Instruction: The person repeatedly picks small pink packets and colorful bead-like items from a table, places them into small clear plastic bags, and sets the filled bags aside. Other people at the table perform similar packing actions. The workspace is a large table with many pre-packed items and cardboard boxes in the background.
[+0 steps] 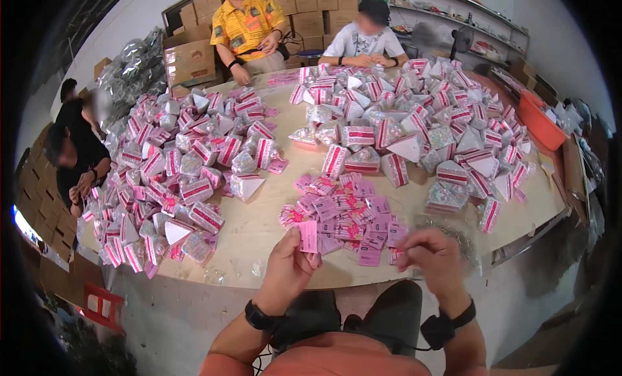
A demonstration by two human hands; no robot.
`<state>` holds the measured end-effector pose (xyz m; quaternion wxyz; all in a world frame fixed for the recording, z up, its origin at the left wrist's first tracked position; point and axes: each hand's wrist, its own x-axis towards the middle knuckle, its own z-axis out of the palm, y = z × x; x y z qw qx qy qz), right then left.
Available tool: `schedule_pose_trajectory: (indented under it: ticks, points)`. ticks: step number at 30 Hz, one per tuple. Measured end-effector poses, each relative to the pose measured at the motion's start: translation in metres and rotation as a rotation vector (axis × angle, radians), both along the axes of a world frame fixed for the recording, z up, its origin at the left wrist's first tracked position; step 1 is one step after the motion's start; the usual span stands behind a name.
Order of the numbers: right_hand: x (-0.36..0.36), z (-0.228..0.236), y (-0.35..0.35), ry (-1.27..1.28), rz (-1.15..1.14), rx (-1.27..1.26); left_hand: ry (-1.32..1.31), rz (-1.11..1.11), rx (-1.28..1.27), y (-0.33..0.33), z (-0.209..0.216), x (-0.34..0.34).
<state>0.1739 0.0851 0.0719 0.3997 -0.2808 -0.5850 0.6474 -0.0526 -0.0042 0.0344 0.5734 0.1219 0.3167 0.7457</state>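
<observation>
My left hand (289, 267) is closed, pinching a small pink card (308, 236) upright between thumb and fingers near the table's front edge. My right hand (435, 256) hovers to the right, its fingers curled together in a pinch; whatever is between them is too small and blurred to name. Spread just beyond both hands is a loose heap of pink printed cards (343, 211). Beside my right hand, a clear plastic bag or sheet bears a pile of fine brownish pieces (461, 241), perhaps wires or pins.
Two big mounds of clear wedge-shaped packs with pink bands, one on the left (188, 162) and one on the right (414, 117), cover much of the pale table (259, 211). Co-workers sit at the far side and left. An orange tub (541, 120) stands at right.
</observation>
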Motion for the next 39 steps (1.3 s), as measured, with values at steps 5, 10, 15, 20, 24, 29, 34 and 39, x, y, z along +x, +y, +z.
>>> schedule_pose_trajectory:
  ticks: [5, 10, 15, 20, 24, 29, 34, 39]
  points:
    - [-0.022, -0.021, -0.008, 0.139, 0.174, -0.112, -0.181, -0.149, 0.095, 0.003, -0.006, 0.009]
    - [-0.037, -0.034, -0.008, 0.137, 0.151, -0.089, -0.140, -0.242, 0.125, 0.006, 0.000, 0.022]
    - [-0.045, -0.040, -0.004, 0.116, 0.070, -0.054, -0.169, -0.310, 0.118, 0.007, -0.003, 0.028]
    - [-0.053, -0.041, -0.002, 0.106, 0.050, -0.032, -0.164, -0.362, 0.109, 0.009, -0.002, 0.033]
    - [-0.055, -0.040, 0.000, 0.145, 0.137, -0.037, -0.140, -0.381, 0.112, 0.008, -0.004, 0.034]
    - [-0.055, -0.041, -0.001, 0.426, 0.285, -0.274, -0.130, -0.369, 0.035, 0.007, -0.010, 0.034]
    - [-0.054, -0.040, 0.001, 0.560, 0.345, -0.323, -0.128, -0.401, 0.025, 0.010, -0.023, 0.030]
    - [-0.059, -0.028, -0.003, 0.530, 0.261, -0.308, 0.195, -0.278, -0.118, 0.002, -0.019, 0.029]
